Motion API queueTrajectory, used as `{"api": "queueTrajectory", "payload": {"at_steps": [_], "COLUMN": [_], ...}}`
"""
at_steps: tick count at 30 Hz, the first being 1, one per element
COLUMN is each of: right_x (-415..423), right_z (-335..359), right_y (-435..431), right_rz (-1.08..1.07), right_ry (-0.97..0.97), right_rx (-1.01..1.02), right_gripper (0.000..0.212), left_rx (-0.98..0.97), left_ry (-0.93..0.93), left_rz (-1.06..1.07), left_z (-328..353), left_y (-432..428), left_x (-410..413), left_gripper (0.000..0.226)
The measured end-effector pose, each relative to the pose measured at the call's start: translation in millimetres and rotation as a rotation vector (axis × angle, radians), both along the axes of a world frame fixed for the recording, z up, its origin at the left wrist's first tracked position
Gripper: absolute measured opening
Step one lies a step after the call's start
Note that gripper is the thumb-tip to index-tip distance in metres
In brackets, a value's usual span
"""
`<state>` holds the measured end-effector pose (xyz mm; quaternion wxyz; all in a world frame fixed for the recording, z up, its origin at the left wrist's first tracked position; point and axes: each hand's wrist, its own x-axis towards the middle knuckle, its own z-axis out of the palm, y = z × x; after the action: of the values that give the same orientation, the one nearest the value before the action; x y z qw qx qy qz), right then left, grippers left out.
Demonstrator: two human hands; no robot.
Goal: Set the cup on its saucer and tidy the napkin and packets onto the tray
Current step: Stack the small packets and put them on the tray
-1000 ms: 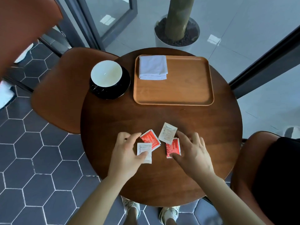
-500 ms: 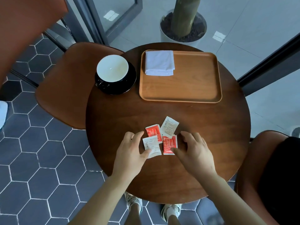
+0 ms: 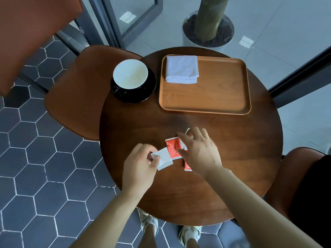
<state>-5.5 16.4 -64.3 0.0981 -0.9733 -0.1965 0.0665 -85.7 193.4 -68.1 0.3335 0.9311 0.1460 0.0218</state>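
Note:
The white cup (image 3: 130,73) stands on its black saucer (image 3: 133,94) at the table's far left. A folded white napkin (image 3: 181,69) lies in the far left corner of the wooden tray (image 3: 220,97). Near the front of the round table, my left hand (image 3: 138,169) pinches a white packet (image 3: 163,158) at its left end. My right hand (image 3: 198,151) lies over the other packets with fingers spread: a red packet (image 3: 172,147) shows at its fingertips, another red one (image 3: 187,165) under the palm, and a white corner (image 3: 187,130) beyond the fingers.
Brown chairs stand at the left (image 3: 77,93) and right (image 3: 300,179) of the dark round table (image 3: 241,140). A potted trunk (image 3: 208,22) sits behind the table. My feet (image 3: 148,222) show under the table's front edge on hexagon floor tiles.
My right hand has slid left over the packets, covering most of them. My left hand has taken the white packet's left end between finger and thumb. The packets sit closer together.

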Motion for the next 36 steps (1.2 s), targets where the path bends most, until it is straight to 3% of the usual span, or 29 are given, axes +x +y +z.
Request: {"api": "queueTrajectory", "payload": {"at_steps": [5,10,18,24,29,36], "right_x": [0.2,1.2,-16.0,-22.9,0.9,20.0], "right_z": [-1.1,-6.2,-4.2,-9.8,-9.4,-9.7], "right_y": [4.5,2.7,-30.7,-36.4,-30.7,-36.3], "right_rz": [0.007,-0.037,-0.080,-0.125,-0.263,-0.403], "right_ry": [0.025,0.070,0.060,-0.001,0.043,0.139], "right_rx": [0.014,0.067,0.160,0.238,0.084,0.236], "right_gripper": [0.040,0.044,0.062,0.037,0.055,0.027], "left_rx": [0.028,0.183,0.212,0.281,0.355,0.388], "left_ry": [-0.207,-0.295,-0.241,-0.185,-0.222,-0.219], "left_rz": [0.024,-0.149,-0.304,-0.387,-0.330,-0.244], "left_z": [3.6,-2.3,-14.9,-17.4,-20.0,-29.5], "left_y": [10.3,5.7,-4.1,-4.7,8.0,24.5], "left_x": [9.8,4.4,-3.7,-3.5,-4.7,-2.9], "left_gripper": [0.011,0.009,0.013,0.015,0.011,0.011]}}
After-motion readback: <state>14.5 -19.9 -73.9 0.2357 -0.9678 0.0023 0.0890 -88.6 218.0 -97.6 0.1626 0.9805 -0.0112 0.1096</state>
